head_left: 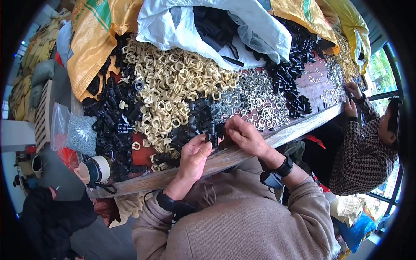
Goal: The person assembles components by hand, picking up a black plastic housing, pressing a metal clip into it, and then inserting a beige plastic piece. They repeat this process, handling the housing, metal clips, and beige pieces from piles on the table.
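Note:
Over the near edge of the table, my left hand [195,157] pinches a small black plastic part [212,135] upright between thumb and fingers. Just to its right, my right hand [246,136] is closed, its fingertips curled together close to the black part. What those fingertips hold, if anything, is too small to make out. Beyond my hands lies a big heap of cream-coloured plastic loops [173,78]. Loose black plastic parts [117,112] are piled to the left, and shiny metal rings [264,110] spread to the right.
A white sack [169,26] with black pieces lies at the back, between orange woven sacks [89,47]. A bag of small silvery pieces [82,134] and rolls of tape [99,169] sit at left. At right, a co-worker [366,151] handles something at the same table.

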A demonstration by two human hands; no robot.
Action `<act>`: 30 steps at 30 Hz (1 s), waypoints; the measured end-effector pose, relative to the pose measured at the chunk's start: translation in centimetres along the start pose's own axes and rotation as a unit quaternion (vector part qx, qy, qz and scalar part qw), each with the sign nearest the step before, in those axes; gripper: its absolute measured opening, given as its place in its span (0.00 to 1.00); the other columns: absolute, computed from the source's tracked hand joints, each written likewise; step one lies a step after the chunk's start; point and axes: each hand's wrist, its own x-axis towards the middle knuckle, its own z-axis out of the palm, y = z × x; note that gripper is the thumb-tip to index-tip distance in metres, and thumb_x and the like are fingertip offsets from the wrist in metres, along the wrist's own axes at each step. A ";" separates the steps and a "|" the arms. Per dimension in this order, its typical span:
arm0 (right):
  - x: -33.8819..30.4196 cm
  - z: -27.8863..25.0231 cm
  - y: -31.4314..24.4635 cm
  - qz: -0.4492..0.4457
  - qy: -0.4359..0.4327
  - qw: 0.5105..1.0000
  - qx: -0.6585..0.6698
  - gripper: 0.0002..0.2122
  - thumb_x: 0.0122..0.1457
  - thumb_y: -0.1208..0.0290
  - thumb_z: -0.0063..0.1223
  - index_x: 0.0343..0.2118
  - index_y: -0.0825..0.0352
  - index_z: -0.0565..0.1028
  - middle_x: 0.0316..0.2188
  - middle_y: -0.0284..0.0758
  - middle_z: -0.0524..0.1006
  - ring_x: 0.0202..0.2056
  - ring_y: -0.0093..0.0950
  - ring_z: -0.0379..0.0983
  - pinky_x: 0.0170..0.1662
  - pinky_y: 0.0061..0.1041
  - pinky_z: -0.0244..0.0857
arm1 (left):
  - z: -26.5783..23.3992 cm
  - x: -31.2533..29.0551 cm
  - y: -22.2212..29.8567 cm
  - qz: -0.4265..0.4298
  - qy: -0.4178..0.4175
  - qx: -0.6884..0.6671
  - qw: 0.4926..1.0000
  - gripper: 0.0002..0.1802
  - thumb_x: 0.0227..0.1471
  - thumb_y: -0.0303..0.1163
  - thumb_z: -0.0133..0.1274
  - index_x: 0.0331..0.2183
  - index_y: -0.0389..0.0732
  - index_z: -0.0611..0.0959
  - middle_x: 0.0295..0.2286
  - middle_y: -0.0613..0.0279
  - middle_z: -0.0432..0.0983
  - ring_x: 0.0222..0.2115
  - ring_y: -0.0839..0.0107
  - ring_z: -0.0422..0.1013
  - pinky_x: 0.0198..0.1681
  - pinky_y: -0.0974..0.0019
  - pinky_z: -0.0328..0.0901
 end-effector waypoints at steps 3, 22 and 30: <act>0.0 0.1 0.3 -0.057 0.046 0.996 0.053 0.07 0.55 0.69 0.41 0.29 0.67 0.65 0.20 0.25 0.64 0.21 0.15 0.58 0.25 0.14 0.55 | 0.0 0.0 0.0 0.002 0.002 0.026 1.000 0.12 0.46 0.29 0.49 0.36 0.35 0.72 0.34 0.56 0.72 0.36 0.68 0.68 0.45 0.65 0.59; 0.1 0.2 -0.2 0.021 -0.088 0.959 0.269 0.09 0.56 0.67 0.42 0.24 0.66 0.65 0.17 0.22 0.60 0.18 0.11 0.53 0.21 0.12 0.48 | -0.3 -0.2 0.7 -0.043 0.014 -0.050 0.998 0.13 0.46 0.29 0.48 0.37 0.37 0.72 0.34 0.58 0.71 0.33 0.73 0.68 0.38 0.71 0.62; -0.7 0.5 -1.1 -0.098 -0.015 0.974 0.204 0.06 0.54 0.70 0.44 0.26 0.67 0.66 0.20 0.25 0.64 0.21 0.16 0.59 0.23 0.18 0.55 | 0.7 -0.3 0.8 -0.086 0.004 -0.067 0.994 0.14 0.47 0.30 0.48 0.38 0.37 0.72 0.33 0.61 0.71 0.31 0.75 0.68 0.36 0.73 0.62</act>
